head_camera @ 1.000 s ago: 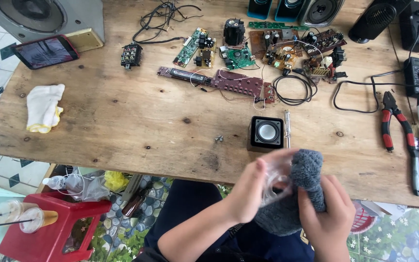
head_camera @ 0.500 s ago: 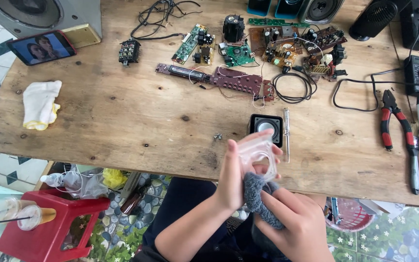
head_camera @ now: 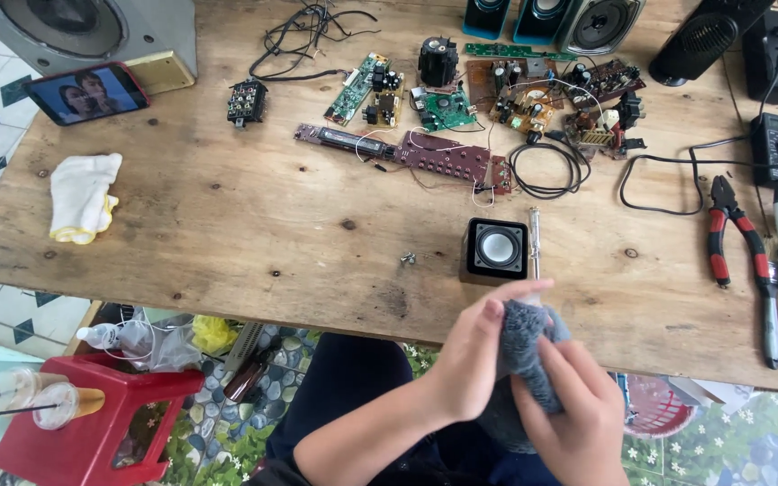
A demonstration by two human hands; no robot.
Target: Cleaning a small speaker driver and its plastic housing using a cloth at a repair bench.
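- Below the near edge of the worktop [head_camera: 227, 234], I see both hands working one grey fabric glove [head_camera: 526, 346].
- Left hand [head_camera: 477, 355] has its fingers closed on the glove's upper end, fingertips reaching up to the worktop's edge.
- Right hand [head_camera: 578, 414] is clamped around the glove's lower part from beneath; the two hands touch across the fabric.
- Just above the left hand's fingertips stands a small square black speaker [head_camera: 497, 249], cone facing up, with a screwdriver [head_camera: 534, 241] lying along its right side.
- Left of the speaker, a loose screw [head_camera: 407, 259] lies on the wood.
- Well beyond the hands, circuit boards [head_camera: 443, 153] and a coiled black cable [head_camera: 547, 169] are spread out.
- Far right of the right hand lie red-handled pliers [head_camera: 729, 229]; far left of the left hand, a white cloth [head_camera: 83, 196].
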